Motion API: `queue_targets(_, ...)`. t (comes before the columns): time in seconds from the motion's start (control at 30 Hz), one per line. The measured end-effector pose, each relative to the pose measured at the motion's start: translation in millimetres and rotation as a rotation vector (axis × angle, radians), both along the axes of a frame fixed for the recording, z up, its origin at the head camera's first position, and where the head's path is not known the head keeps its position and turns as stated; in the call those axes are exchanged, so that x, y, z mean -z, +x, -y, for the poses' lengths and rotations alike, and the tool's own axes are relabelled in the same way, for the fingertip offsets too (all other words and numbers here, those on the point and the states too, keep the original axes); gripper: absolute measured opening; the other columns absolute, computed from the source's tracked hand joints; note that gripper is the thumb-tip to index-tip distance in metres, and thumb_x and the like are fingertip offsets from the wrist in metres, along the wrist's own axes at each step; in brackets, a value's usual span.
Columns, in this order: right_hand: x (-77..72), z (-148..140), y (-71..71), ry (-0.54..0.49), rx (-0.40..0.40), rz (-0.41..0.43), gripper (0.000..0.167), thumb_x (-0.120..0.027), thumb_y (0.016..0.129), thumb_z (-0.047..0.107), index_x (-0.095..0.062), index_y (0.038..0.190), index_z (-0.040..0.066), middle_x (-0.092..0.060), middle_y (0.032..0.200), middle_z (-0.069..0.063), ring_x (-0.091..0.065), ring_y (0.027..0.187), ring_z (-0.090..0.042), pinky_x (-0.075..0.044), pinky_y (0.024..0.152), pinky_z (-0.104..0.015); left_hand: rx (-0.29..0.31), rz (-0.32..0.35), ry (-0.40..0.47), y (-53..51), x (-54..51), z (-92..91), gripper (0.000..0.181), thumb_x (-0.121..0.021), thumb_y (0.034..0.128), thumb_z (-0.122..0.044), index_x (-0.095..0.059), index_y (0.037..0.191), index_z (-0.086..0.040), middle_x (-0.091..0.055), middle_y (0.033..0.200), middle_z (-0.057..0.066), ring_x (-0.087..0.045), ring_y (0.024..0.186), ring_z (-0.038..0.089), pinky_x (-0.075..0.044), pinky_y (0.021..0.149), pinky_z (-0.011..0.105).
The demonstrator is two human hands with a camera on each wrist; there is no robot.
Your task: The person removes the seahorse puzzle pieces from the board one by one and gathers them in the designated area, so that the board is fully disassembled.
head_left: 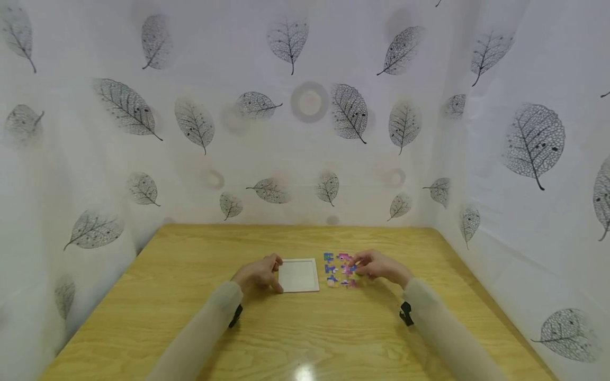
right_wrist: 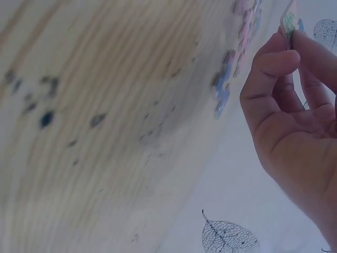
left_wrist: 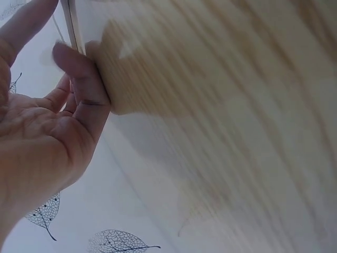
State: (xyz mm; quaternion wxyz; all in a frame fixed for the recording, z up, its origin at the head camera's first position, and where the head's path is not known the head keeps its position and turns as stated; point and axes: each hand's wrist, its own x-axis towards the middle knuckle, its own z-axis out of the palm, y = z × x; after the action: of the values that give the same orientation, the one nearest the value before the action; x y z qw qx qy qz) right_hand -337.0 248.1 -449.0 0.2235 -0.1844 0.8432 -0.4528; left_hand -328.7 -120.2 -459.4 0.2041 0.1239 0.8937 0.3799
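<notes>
A white square puzzle tray (head_left: pixel 297 276) with a raised rim lies flat on the table. My left hand (head_left: pixel 259 274) holds its left edge, fingers at the far corner and thumb at the near one. In the left wrist view the tray's thin edge (left_wrist: pixel 74 26) shows against the fingers. My right hand (head_left: pixel 378 264) is over the right side of a group of colourful jigsaw pieces (head_left: pixel 330 270). Between thumb and fingertips it pinches one jigsaw piece (right_wrist: pixel 288 22), seen nearly edge-on in the right wrist view. Part of the group is hidden under that hand.
The wooden table (head_left: pixel 295 328) reaches back to a white curtain (head_left: pixel 305 153) printed with grey leaves, which also hangs along both sides. Several jigsaw pieces lie in loose columns just right of the tray. Dark wristbands (head_left: pixel 406 314) sit on both wrists.
</notes>
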Motion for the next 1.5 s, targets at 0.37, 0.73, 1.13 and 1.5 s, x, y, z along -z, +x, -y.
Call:
queue_targets(0.37, 3.4, -21.1, 5.9, 0.057, 0.023, 0.013, 0.026, -0.061, 0.093, 0.004, -0.063, 0.118, -0.002, -0.061, 0.09, -0.005, -0.047, 0.065, -0.011, -0.044, 0.059, -0.025, 0.028, -0.11, -0.101, 2.0, 0.3, -0.7, 0.072, -0.089, 0.0673, -0.018, -0.053, 0.127, -0.004, -0.048, 0.122, 0.01, -0.047, 0.114, 0.027, -0.036, 0.108, 0.048)
queue_targets(0.73, 7.8, -29.6, 5.5, 0.101, 0.052, 0.02, 0.022, -0.061, 0.093, 0.004, -0.066, 0.114, -0.001, -0.064, 0.088, -0.005, -0.045, 0.062, -0.011, -0.04, 0.055, -0.025, 0.049, -0.135, -0.112, 5.7, 0.1, -0.5, 0.073, -0.089, 0.0694, -0.019, -0.052, 0.13, -0.003, -0.048, 0.137, 0.012, -0.041, 0.13, 0.033, -0.032, 0.112, 0.051)
queue_targets(1.13, 8.2, -29.5, 4.8, 0.097, 0.057, 0.033, 0.02, -0.06, 0.092, 0.0, -0.067, 0.111, -0.002, -0.065, 0.086, -0.008, -0.043, 0.06, -0.014, -0.037, 0.054, -0.026, 0.042, -0.132, -0.082, 4.9, -0.4, 1.3, 0.074, -0.089, 0.0695, -0.018, -0.051, 0.132, -0.003, -0.049, 0.14, 0.014, -0.037, 0.135, 0.038, -0.027, 0.114, 0.054)
queue_targets(1.5, 9.3, -27.7, 6.7, 0.115, 0.025, 0.007, 0.021, -0.061, 0.093, 0.003, -0.068, 0.112, 0.0, -0.055, 0.074, -0.001, -0.037, 0.057, -0.012, -0.034, 0.054, -0.026, 0.034, -0.127, -0.089, 4.4, 0.6, 1.5, 0.076, -0.089, 0.0684, -0.018, -0.051, 0.132, -0.004, -0.047, 0.142, 0.014, -0.036, 0.136, 0.038, -0.026, 0.115, 0.055)
